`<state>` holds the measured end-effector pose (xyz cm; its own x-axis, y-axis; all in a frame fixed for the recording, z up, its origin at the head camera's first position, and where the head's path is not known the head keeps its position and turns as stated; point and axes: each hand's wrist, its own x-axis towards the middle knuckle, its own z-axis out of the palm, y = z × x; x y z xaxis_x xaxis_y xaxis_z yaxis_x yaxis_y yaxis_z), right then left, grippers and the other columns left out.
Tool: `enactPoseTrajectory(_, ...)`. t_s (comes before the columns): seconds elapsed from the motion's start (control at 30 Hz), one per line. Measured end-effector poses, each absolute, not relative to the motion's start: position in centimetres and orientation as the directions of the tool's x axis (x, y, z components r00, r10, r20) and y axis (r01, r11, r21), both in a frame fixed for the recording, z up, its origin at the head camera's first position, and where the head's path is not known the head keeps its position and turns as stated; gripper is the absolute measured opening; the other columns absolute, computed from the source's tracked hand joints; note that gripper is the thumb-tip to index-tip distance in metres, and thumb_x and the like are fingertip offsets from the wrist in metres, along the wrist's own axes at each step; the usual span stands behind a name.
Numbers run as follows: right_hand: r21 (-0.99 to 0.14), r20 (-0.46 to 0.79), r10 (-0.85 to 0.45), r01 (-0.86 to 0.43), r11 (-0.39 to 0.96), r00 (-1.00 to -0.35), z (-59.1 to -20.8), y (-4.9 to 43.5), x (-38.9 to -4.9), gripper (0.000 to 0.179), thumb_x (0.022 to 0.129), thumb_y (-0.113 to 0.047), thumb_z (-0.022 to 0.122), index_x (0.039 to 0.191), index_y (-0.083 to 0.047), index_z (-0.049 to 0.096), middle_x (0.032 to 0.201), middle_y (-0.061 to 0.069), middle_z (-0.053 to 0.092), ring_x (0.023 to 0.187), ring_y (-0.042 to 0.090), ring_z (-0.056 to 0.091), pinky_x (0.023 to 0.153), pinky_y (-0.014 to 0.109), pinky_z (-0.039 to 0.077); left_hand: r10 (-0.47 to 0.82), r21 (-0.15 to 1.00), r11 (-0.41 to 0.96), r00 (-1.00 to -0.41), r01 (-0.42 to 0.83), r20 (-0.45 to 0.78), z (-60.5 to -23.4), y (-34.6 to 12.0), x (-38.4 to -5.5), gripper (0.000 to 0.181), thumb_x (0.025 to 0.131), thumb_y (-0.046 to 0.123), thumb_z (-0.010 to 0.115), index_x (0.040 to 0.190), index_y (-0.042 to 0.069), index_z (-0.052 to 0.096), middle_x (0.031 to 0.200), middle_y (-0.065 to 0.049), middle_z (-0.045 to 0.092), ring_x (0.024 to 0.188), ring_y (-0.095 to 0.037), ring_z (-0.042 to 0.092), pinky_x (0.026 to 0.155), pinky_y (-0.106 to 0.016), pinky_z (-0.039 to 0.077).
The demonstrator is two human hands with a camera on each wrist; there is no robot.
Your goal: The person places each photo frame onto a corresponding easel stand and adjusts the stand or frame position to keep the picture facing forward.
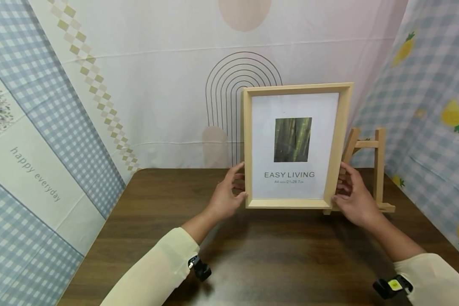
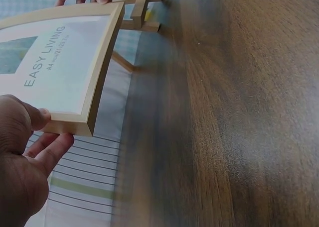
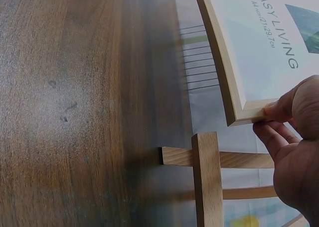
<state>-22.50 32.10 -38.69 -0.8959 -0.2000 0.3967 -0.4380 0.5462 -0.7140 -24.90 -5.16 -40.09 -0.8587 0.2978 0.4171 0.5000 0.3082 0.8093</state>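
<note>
Both hands hold a light wooden picture frame (image 1: 295, 204) upright above the table, in front of a small wooden easel (image 1: 379, 170). The frame has a white sheet with a bamboo picture and the words EASY LIVING. My left hand (image 1: 226, 196) grips its lower left side, thumb on the front and fingers behind, as the left wrist view shows too. On the lower right side, my right hand (image 1: 355, 196) pinches the edge between thumb and fingers. The frame covers the easel's left part. In the right wrist view the easel's ledge (image 3: 207, 177) stands just beside the frame's corner.
The dark wooden table (image 1: 168, 204) stretches before me. A pale patterned cloth (image 1: 157, 106) hangs behind it. Checked cloth (image 1: 436, 161) with pineapples hangs on the right, and blue checked cloth (image 1: 42, 106) on the left.
</note>
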Motion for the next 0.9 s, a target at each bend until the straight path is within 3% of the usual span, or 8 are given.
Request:
enactPoseTrajectory(0.07, -0.711, 0.401, -0.196, -0.439, 0.55, -0.895, -38.7, 32.2, -22.5, 0.101, 0.088, 0.023, 0.06, 0.164, -0.011, 0.002, 0.141, 0.034, 0.04, 0.115, 0.033, 0.053, 0.079, 0.009, 0.048, 0.299, 0.81, 0.305, -0.857, 0.502, 0.419, -40.1, -5.0, -24.9, 0.089, 0.089, -0.013, 0.071, 0.159, 0.022, 0.028, 0.135, -0.019, 0.06, 0.103, -0.031, 0.068, 0.077, -0.033, 0.06)
enactPoseTrajectory(0.3, -0.717, 0.416, -0.201, -0.456, 0.527, -0.887, -38.9, 32.5, -22.7, 0.102, 0.086, 0.025, 0.06, 0.163, -0.011, 0.004, 0.14, 0.033, 0.04, 0.108, -0.006, 0.048, 0.081, 0.007, 0.048, 0.297, 0.804, 0.316, -0.857, 0.503, 0.42, -40.2, -4.8, -25.1, 0.09, 0.089, -0.013, 0.071, 0.159, 0.024, 0.028, 0.135, -0.019, 0.06, 0.104, -0.031, 0.068, 0.076, -0.032, 0.06)
enactPoseTrajectory(0.9, -0.715, 0.435, -0.192, -0.467, 0.521, -0.88, -39.3, 33.4, -22.9, 0.102, 0.086, 0.026, 0.06, 0.163, -0.01, 0.003, 0.139, 0.034, 0.04, 0.108, -0.006, 0.048, 0.08, 0.008, 0.048, 0.299, 0.805, 0.323, -0.86, 0.498, 0.413, -40.2, -3.7, -25.5, 0.089, 0.088, -0.012, 0.072, 0.158, 0.022, 0.029, 0.133, -0.018, 0.061, 0.103, -0.031, 0.068, 0.071, -0.028, 0.059)
